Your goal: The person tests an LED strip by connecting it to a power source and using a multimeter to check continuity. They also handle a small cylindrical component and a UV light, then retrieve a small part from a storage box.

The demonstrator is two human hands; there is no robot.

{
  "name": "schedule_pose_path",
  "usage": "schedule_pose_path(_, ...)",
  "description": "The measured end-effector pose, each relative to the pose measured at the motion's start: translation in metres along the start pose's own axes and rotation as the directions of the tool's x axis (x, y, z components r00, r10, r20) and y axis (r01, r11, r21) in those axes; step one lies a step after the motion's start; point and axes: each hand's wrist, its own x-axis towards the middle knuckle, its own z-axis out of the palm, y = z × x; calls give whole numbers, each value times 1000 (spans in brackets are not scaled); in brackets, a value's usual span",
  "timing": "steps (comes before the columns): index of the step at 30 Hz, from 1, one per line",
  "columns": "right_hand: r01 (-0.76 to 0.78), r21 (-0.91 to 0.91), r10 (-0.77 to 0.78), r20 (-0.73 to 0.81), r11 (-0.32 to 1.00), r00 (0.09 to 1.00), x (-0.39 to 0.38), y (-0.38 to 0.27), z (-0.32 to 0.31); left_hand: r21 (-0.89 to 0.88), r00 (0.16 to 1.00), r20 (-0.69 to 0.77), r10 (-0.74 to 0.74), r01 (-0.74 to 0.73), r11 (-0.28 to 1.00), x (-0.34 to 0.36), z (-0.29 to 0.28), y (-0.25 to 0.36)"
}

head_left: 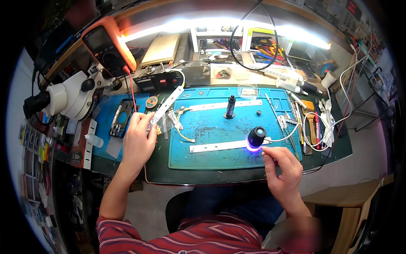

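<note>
My left hand (138, 133) is closed around the lower end of a white LED strip (170, 100). The strip tilts up to the right, with a yellowish wire at its upper end. At the mat's right front, my right hand (282, 167) has thumb and forefinger pinched together; what is between them is too small to make out. Just beyond those fingertips a black UV lamp (256, 137) casts a purple glow on the right end of another LED strip (215, 147), which lies on the blue mat (203, 163). Farther back stands a black tube (230, 106), in front of a third strip (249, 103).
A small black cap (259, 112) sits right of the tube. On the left are a microscope (69, 95), an orange multimeter (108, 46) and an opened phone (122, 118). Tweezers, a brush (310, 131) and white cables (327, 122) crowd the right side.
</note>
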Motion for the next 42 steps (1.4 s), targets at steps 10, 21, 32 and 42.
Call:
schedule_pose_path(10,-41,-39,39,-38,998,998,-2,19,-6,286,987,35,154,-158,945,-8,15,-7)
schedule_pose_path(21,38,-231,-74,-149,972,986,9,36,-6,231,951,-1,309,-301,925,23,22,47)
schedule_pose_path(32,-36,-336,-53,-252,941,966,15,55,-37,-1,934,-1,357,-357,934,62,73,45)
schedule_pose_path(42,527,-193,-496,-692,827,525,-53,-24,-90,-33,969,-177,174,-182,983,79,45,16)
